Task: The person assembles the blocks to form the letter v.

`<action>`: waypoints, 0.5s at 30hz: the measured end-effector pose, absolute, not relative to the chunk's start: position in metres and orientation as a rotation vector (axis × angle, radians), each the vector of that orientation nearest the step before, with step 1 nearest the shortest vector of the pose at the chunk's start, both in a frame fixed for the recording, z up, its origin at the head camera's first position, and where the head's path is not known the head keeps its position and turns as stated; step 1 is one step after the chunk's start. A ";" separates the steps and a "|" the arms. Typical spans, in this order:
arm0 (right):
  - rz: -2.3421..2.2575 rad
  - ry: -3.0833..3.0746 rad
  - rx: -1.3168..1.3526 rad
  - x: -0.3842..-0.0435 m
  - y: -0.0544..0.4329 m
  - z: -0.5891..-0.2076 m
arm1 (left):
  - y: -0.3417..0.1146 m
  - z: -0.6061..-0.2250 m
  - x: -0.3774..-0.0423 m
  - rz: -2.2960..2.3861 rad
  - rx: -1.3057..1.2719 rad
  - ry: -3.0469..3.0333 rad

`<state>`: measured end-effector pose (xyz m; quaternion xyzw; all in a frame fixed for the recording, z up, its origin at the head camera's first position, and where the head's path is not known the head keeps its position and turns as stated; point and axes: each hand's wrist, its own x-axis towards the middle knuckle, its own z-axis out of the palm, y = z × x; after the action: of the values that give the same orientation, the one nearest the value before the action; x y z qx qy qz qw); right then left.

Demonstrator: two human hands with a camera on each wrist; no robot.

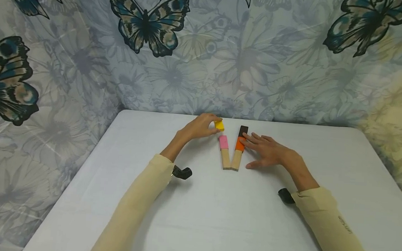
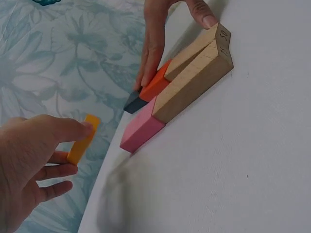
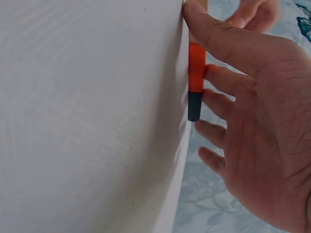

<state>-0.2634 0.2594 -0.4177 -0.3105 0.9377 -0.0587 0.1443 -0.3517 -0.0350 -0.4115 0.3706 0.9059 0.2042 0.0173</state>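
Note:
My left hand (image 1: pixel 201 126) pinches a yellow block (image 2: pixel 83 140) between thumb and fingers, just past the far end of a pink block (image 1: pixel 223 142). That pink block lies end to end with a plain wooden block (image 2: pixel 194 82). Beside it runs a second row: a wooden block (image 1: pixel 236 160), an orange block (image 1: pixel 240 144) and a black block (image 1: pixel 243 131). The two rows meet at their near ends and spread apart like a V. My right hand (image 1: pixel 270 150) rests its outstretched fingertips on the orange and black blocks, thumb beside the wooden one.
The blocks lie near the back edge of a white table (image 1: pixel 214 221). Behind it hangs a butterfly-patterned cloth (image 1: pixel 198 74). A black wrist camera (image 1: pixel 182 173) sticks out from the left sleeve, another camera (image 1: pixel 286 196) from the right.

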 end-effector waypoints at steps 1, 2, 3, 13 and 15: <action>-0.169 2.702 -0.893 -0.263 0.259 -0.418 | -0.033 -0.415 -0.355 0.636 1.145 2.810; -0.166 2.702 -0.894 -0.264 0.259 -0.419 | -0.032 -0.417 -0.358 0.633 1.138 2.806; -0.166 2.703 -0.895 -0.264 0.259 -0.419 | -0.030 -0.420 -0.361 0.639 1.134 2.798; -0.139 2.708 -0.895 -0.266 0.257 -0.420 | -0.026 -0.439 -0.375 0.676 1.077 2.733; -0.126 2.711 -0.889 -0.265 0.257 -0.420 | -0.025 -0.441 -0.375 0.689 1.077 2.735</action>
<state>-0.2654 0.2572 -0.4198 -0.3082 0.9396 -0.0438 0.1422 -0.3751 -0.0246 -0.4408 0.3561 0.9041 0.2279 0.0613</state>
